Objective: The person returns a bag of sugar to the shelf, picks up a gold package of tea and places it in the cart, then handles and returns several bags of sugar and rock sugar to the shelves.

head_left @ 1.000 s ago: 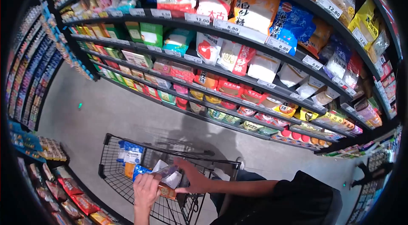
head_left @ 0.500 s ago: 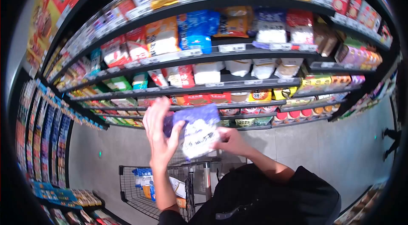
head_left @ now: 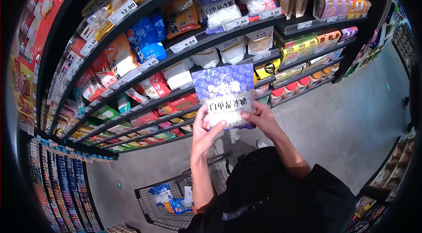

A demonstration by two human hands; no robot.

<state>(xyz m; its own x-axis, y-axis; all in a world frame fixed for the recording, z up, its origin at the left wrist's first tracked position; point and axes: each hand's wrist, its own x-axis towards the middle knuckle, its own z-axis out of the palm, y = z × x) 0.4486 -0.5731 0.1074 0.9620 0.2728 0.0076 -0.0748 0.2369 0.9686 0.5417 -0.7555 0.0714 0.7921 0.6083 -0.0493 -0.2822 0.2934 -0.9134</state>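
Observation:
I hold a purple-and-clear bag of white rock sugar (head_left: 225,94) upright in front of the shelves, label facing me. My left hand (head_left: 205,128) grips its lower left edge. My right hand (head_left: 261,117) grips its lower right corner. Behind the bag run black store shelves (head_left: 184,59) with more bags of sugar and price tags. Below my arms stands a black wire shopping cart (head_left: 158,209) with several blue and orange packets in it.
A second shelf unit with blue price strips (head_left: 61,180) lines the left side of the aisle. Grey tiled floor (head_left: 351,114) stretches away to the right. Another low shelf (head_left: 391,167) stands at the right edge.
Both hands have lifted the sugar bag out of the cart and raised it upright before the shelves. My view has swung up and to the right.

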